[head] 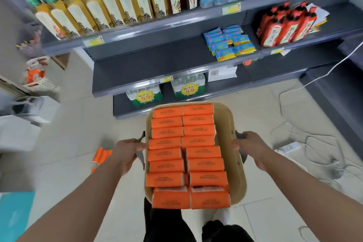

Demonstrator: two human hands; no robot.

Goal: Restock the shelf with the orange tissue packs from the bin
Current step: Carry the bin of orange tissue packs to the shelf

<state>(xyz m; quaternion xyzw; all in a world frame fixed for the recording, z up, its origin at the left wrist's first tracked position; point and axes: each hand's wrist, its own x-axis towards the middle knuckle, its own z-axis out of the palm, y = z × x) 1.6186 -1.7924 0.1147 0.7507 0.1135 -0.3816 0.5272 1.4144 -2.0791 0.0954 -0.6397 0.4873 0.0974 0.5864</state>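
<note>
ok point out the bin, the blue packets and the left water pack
bin (pixel 225 124): head view, bare inner right wall
blue packets (pixel 225 54): head view, front of the nearest packet in the pile
left water pack (pixel 144 96): head view, its yellow price sticker

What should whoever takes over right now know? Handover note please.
Left hand: grips the bin's left handle.
Right hand: grips the bin's right handle.
Bin: held up in front of the shelf, full of orange packs in two rows.
Shelf: bare stretch left of the blue packs; no orange packs on it.
Floor, left: a few orange items, likely dropped packs.
Done: bin brought to the shelf.
Left: probably set the bin down, then move every pack onto the shelf. Mind the cables on the floor to the right.
</note>
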